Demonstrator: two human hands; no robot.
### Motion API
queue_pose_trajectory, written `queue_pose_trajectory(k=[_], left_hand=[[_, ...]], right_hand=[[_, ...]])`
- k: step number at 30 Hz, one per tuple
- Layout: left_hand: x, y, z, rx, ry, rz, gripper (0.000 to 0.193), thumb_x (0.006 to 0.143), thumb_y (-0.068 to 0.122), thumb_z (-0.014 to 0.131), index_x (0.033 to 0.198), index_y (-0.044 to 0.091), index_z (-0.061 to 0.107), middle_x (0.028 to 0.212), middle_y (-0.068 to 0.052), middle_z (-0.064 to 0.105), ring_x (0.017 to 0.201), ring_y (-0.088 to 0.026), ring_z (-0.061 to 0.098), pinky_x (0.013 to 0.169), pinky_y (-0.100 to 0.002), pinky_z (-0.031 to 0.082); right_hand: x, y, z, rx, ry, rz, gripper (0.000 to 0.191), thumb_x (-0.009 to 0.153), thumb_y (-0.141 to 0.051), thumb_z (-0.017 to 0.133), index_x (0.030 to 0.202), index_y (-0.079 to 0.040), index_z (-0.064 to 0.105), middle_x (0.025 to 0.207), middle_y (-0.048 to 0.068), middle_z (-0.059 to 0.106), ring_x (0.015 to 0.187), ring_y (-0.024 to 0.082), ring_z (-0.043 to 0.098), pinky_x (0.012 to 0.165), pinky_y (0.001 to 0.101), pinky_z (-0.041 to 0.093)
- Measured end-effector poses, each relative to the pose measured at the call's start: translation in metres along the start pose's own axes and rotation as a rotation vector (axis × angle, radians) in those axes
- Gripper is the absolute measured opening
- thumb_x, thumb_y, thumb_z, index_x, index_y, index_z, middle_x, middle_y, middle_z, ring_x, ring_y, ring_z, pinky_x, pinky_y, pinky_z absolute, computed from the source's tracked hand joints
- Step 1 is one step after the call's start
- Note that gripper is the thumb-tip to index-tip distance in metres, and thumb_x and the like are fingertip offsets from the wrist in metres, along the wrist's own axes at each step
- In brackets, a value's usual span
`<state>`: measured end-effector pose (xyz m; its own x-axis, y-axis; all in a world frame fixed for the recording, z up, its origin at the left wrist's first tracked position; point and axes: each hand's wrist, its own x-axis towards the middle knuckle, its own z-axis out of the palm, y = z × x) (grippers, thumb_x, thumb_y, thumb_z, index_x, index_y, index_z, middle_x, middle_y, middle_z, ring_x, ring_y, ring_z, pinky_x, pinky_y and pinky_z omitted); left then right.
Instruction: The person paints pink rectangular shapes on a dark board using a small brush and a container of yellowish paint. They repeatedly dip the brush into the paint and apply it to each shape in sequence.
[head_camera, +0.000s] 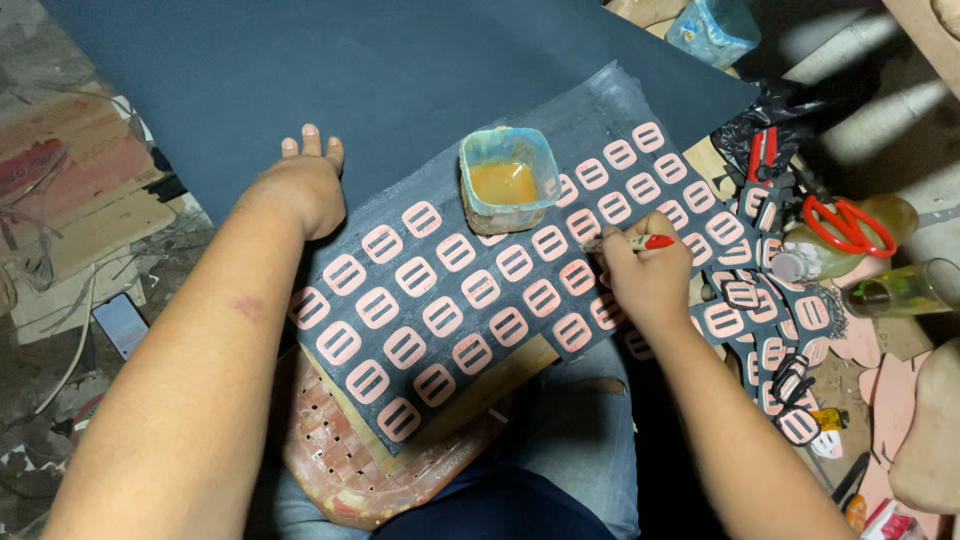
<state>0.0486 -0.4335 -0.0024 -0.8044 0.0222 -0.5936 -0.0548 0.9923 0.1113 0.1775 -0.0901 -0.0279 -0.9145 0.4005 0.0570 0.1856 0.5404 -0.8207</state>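
While the dark board (470, 300) lies across the person's lap, the right hand (648, 278) is closed around a red-handled brush (635, 242), fingers curled tight on the shaft, with the tip resting at the board's right part among the pink pieces (480, 288). The left hand (300, 185) holds nothing; it rests as a loose fist, knuckles down, at the board's upper left edge on the large dark sheet (300, 70).

One square glue cup (507, 180) with amber liquid stands on the board's upper middle. The pink slotted pieces lie on the board in about four slanted rows, roughly thirty in all; an exact count cannot be told. More such pieces lie in one loose pile (770, 310) right of the board. One pair of red-handled scissors (850, 225) lies beyond that pile.
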Motion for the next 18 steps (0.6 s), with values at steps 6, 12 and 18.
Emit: queue_pose_trajectory(k=[6, 12, 18], left_hand=[[-0.001, 0.000, 0.000, 0.008, 0.025, 0.016, 0.093, 0.086, -0.010, 0.041, 0.165, 0.022, 0.003, 0.172, -0.005, -0.010, 0.159, -0.029, 0.001, 0.125, -0.053, 0.020], [-0.001, -0.001, 0.000, 0.000, 0.014, 0.013, 0.093, 0.087, -0.010, 0.040, 0.165, 0.023, 0.003, 0.173, -0.003, -0.010, 0.159, -0.028, 0.002, 0.126, -0.053, 0.021], [0.001, -0.002, 0.001, 0.022, 0.023, 0.031, 0.094, 0.085, -0.010, 0.041, 0.165, 0.021, 0.003, 0.172, -0.006, -0.010, 0.159, -0.029, 0.002, 0.125, -0.052, 0.022]], right_hand=[[0.018, -0.010, -0.002, 0.497, -0.063, 0.132, 0.023, 0.092, -0.010, 0.070, 0.080, -0.005, 0.051, 0.070, 0.012, 0.066, 0.047, 0.015, 0.060, 0.042, 0.0293, 0.052], [0.020, -0.007, -0.006, 0.274, -0.138, -0.012, 0.013, 0.094, -0.014, 0.073, 0.093, -0.004, 0.065, 0.075, 0.007, 0.070, 0.059, 0.010, 0.063, 0.050, 0.0237, 0.049], [0.018, -0.023, -0.031, -0.236, -0.111, -0.433, 0.010, 0.094, -0.008, 0.072, 0.090, -0.001, 0.068, 0.086, 0.002, 0.075, 0.077, 0.007, 0.070, 0.069, 0.0232, 0.053]])
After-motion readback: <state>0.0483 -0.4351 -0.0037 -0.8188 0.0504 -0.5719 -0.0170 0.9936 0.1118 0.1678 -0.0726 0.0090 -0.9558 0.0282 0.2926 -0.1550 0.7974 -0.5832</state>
